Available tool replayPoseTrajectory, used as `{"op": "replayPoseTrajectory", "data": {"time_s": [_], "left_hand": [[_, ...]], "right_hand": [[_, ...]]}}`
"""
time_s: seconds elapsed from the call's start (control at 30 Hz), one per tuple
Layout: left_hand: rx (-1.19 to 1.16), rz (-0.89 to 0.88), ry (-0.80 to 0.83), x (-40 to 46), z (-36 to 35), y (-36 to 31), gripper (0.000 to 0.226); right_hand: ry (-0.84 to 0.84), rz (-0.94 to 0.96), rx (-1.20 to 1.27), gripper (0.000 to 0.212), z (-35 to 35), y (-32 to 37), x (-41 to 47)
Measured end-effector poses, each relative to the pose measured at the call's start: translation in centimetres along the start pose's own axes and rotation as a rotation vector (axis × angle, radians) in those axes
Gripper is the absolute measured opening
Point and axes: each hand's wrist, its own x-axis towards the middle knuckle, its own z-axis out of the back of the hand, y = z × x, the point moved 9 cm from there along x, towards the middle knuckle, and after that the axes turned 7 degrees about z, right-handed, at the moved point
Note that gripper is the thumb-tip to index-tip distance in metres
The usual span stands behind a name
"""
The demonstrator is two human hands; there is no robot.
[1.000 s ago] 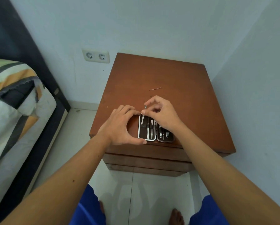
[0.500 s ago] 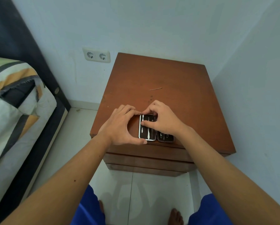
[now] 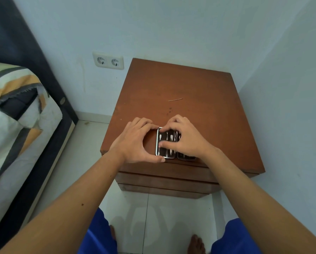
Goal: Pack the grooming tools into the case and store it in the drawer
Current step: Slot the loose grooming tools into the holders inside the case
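Grooming case (image 3: 166, 143) lies open flat near the front edge of the brown wooden table (image 3: 190, 85), its two dark halves side by side, with pale slim tools (image 3: 171, 138) seated in the left half. What sits in the right half is mostly hidden under the right hand. The left hand (image 3: 135, 142) brackets the case's left half, fingertips at the far left corner and thumb against the near left corner, so it grips the case by its edge. The right hand (image 3: 185, 139) rests over the case with curled fingers, the thumb pressing down on the inside of the left half and the forefinger touching the far rim; whether it pinches a tool cannot be told. Further back on the table, well apart from both hands, lies a thin pale metal pin (image 3: 175, 99). Below the tabletop, the drawer fronts (image 3: 164, 182) are shut. A double wall socket (image 3: 108, 61) sits on the wall to the left of the table, and a bed (image 3: 16, 107) with striped bedding stands at the far left.
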Motion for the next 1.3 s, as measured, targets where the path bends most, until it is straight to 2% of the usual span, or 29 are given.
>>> {"op": "replayPoseTrajectory", "data": {"time_s": [0.13, 0.23, 0.37, 0.6, 0.73, 0.83, 0.93, 0.97, 1.07, 1.2, 1.3], "left_hand": [[0.011, -0.002, -0.004, 0.3, 0.4, -0.1, 0.111], [-0.002, -0.008, 0.003, 0.3, 0.3, -0.8, 0.111], [-0.013, -0.013, 0.004, 0.3, 0.1, -1.2, 0.112], [-0.013, -0.022, -0.011, 0.4, 0.1, -1.1, 0.112], [-0.013, -0.023, -0.011, 0.4, 0.2, -1.1, 0.112], [-0.010, -0.021, -0.010, 0.4, 0.2, -1.1, 0.112], [-0.005, -0.020, -0.007, 0.5, 0.1, -1.1, 0.112], [-0.006, -0.020, -0.009, 0.5, 0.1, -1.1, 0.112], [-0.003, -0.021, -0.013, 0.5, 0.1, -1.1, 0.111], [0.004, -0.021, -0.017, 0.4, 0.1, -1.2, 0.110], [0.010, -0.020, -0.022, 0.4, 0.2, -1.3, 0.111]], "right_hand": [[-0.232, -0.094, 0.005, 0.014, 3.7, -2.2, 2.7], [-0.277, -0.184, -0.129, 0.009, 6.2, -4.9, 5.2], [-0.181, -0.203, -0.318, 0.014, 7.4, -7.0, 8.4], [-0.014, -0.144, -0.476, 0.020, 6.9, -7.5, 10.5], [0.086, -0.171, -0.514, 0.026, 5.4, -7.5, 10.1], [-0.022, -0.211, -0.330, 0.015, 5.9, -7.1, 8.8], [-0.178, -0.245, 0.074, 0.005, 6.2, -6.6, 6.4], [-0.192, -0.245, 0.228, 0.005, 5.8, -6.2, 5.5], [-0.192, -0.214, 0.573, 0.025, 4.9, -4.6, 3.2], [-0.167, -0.198, 0.805, 0.024, 4.0, -2.9, 1.6], [-0.148, -0.175, 0.768, 0.018, 3.8, -2.2, 1.0]]}}
